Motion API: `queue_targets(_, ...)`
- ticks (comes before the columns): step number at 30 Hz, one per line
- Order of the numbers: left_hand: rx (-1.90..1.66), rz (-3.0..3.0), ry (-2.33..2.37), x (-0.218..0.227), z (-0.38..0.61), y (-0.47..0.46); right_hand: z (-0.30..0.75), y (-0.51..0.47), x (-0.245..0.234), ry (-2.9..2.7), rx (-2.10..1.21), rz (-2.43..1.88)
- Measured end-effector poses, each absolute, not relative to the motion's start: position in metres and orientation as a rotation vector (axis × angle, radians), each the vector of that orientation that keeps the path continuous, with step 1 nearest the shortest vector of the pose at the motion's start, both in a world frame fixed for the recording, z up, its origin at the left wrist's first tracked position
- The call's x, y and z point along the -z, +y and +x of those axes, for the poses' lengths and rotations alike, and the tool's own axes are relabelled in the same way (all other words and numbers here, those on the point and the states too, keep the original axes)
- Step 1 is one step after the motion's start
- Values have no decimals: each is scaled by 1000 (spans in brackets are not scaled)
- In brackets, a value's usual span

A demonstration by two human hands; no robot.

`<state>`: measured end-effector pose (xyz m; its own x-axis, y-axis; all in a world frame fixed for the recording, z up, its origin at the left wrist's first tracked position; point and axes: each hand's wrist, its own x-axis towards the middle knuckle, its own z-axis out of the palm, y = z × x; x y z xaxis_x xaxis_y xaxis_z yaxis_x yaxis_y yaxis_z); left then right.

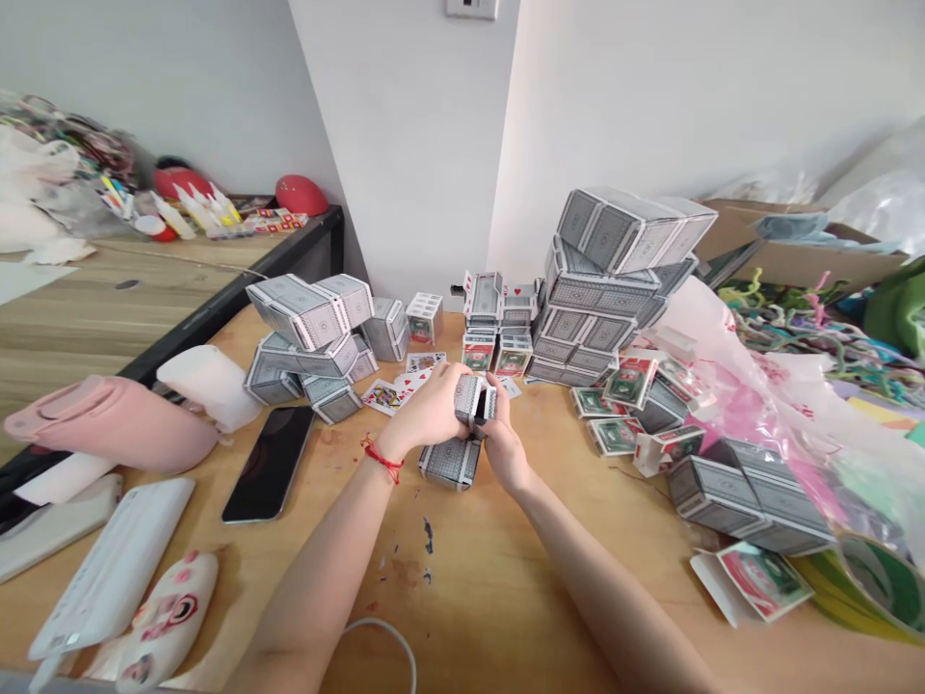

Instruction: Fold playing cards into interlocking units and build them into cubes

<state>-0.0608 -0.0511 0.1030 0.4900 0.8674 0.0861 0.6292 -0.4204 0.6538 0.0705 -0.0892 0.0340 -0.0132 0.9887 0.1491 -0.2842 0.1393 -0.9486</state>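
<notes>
In front of me, both hands are at a small grey-patterned playing-card block (468, 395) with a dark gap on its right side. My left hand (432, 403) curls around the block's left side, a red string bracelet on that wrist. On the other side, the fingers of my right hand (504, 441) close on the edge by the gap. Directly below sits another grey playing-card block (449, 465) on the table, partly covered by the hands. Loose playing cards (384, 396) lie face up behind my left hand.
Grey card blocks stand stacked at left (310, 323) and taller at right (607, 289). Red-green card boxes (614, 436) lie to the right, near a tape roll (867, 578). At left are a black phone (269, 465), a pink tumbler (116, 422) and a white power bank (116, 564).
</notes>
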Motion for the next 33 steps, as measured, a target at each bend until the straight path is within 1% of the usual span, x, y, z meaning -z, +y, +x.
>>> queue_targets(7, -576, 2194, 1221, -102, -60, -50, 71, -89, -29, -1115, -1222, -885)
queue_targets(23, -571, 2206, 1147, -103, -64, -48, 77, -85, -29, -1138, -1277, -877)
queue_targets(33, -593, 2199, 1150, -99, -66, -46, 90, -82, -38, -1258, -1428, -757)
